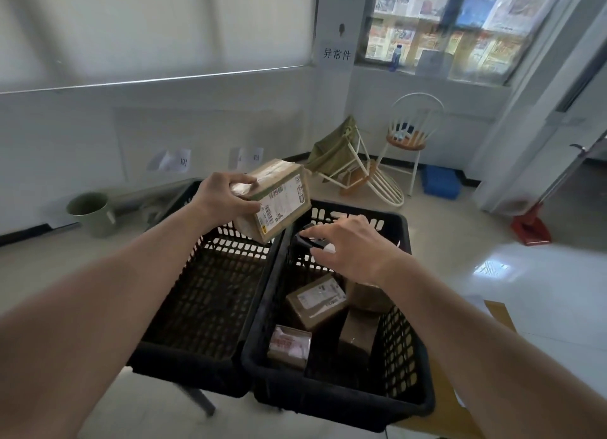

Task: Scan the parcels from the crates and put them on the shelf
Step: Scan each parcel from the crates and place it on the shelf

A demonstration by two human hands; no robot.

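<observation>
two crates, five parcels

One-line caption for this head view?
Left hand holds a labelled parcel above two black crates; right hand grips a black scanner.

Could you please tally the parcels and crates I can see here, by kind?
Parcels held in the left hand: 1
Parcels lying in the right crate: 4
Black crates: 2, counting the left crate
Total: 7
</observation>
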